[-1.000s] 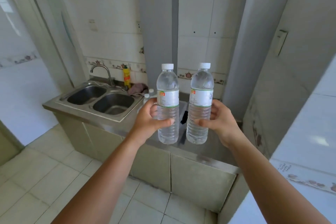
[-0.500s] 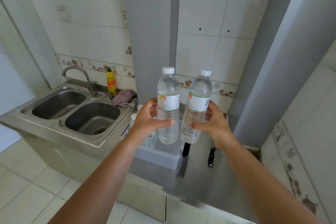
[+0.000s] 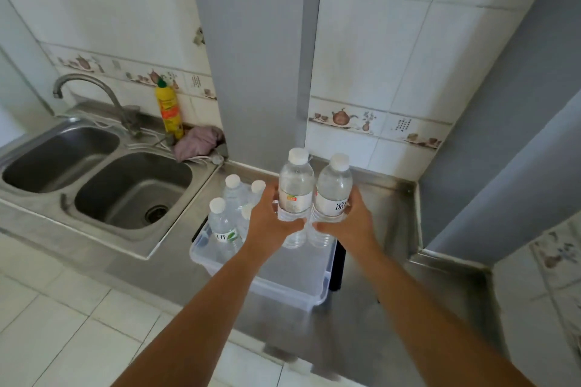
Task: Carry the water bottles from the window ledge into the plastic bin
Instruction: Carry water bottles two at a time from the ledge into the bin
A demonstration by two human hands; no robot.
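My left hand (image 3: 269,219) grips one clear water bottle (image 3: 296,188) with a white cap. A second bottle (image 3: 333,195) is held upright in my right hand (image 3: 349,225). The two bottles touch side by side, and their bases hang just over the clear plastic bin (image 3: 283,273) on the steel counter. Several water bottles stand in the bin's far left part, the nearest one (image 3: 224,226) by its left wall. The window ledge is out of view.
A double steel sink (image 3: 94,179) with a tap (image 3: 94,94) lies to the left. A yellow detergent bottle (image 3: 169,110) and a pink cloth (image 3: 198,143) sit behind it. A grey pillar (image 3: 251,56) rises behind the bin, and a black object (image 3: 339,264) lies by the bin's right side.
I have come closer to the counter and look further down. Both hands have lowered the bottles from chest height until they hang over the bin.
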